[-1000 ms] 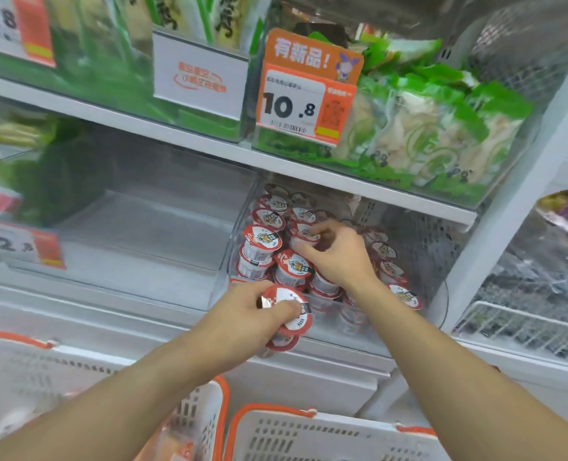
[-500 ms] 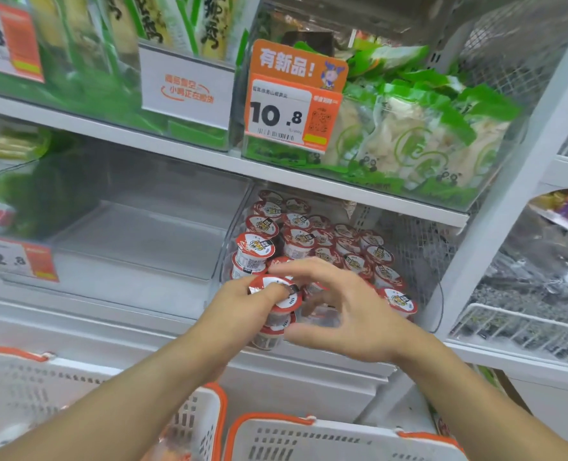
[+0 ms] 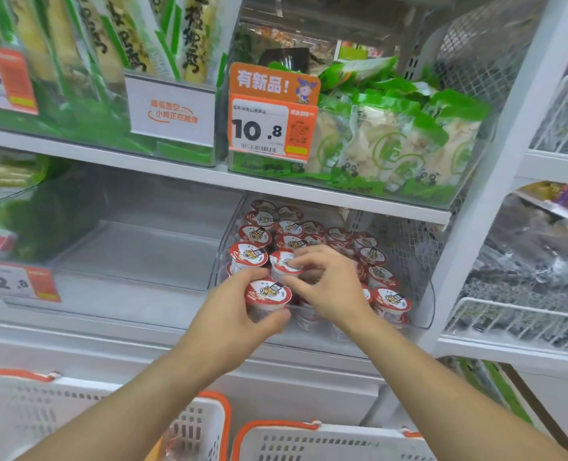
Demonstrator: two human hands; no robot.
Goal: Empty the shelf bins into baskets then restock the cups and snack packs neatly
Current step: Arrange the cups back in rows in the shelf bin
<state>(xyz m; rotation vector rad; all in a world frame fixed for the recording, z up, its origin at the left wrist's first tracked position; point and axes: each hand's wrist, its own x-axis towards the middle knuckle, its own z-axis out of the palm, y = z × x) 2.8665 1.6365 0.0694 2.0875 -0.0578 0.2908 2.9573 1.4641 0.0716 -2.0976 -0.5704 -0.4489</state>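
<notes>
Red-and-white foil lids crowd the clear cup bin (image 3: pixel 429 314) on the lower shelf, where a person works both hands at the front row. The left hand (image 3: pixel 229 314) grips one cup (image 3: pixel 268 299) around its body, fingers and thumb curled beneath the rim, holding it upright at the bin's front left corner, apparently so it can be slotted lid-up like the rest. The right hand (image 3: pixel 329 287) reaches in just beside it, thumb and forefinger pinching the rim of a second cup (image 3: pixel 284 262) one row back, seemingly nudging it into line to open a gap. Stacked cups (image 3: pixel 390 302) fill the right side of the bin in tidy columns, which suggests restocking of this bin is well along. The neighbouring clear bin (image 3: pixel 136 257) to the left holds nothing visible. Green snack packs (image 3: pixel 395 141) stand upright in the bin above, behind an orange price tag (image 3: pixel 271 128). Two white baskets (image 3: pixel 309 440) with orange rims wait below the shelf, close enough for quick reaching; their contents are largely out of view.
</notes>
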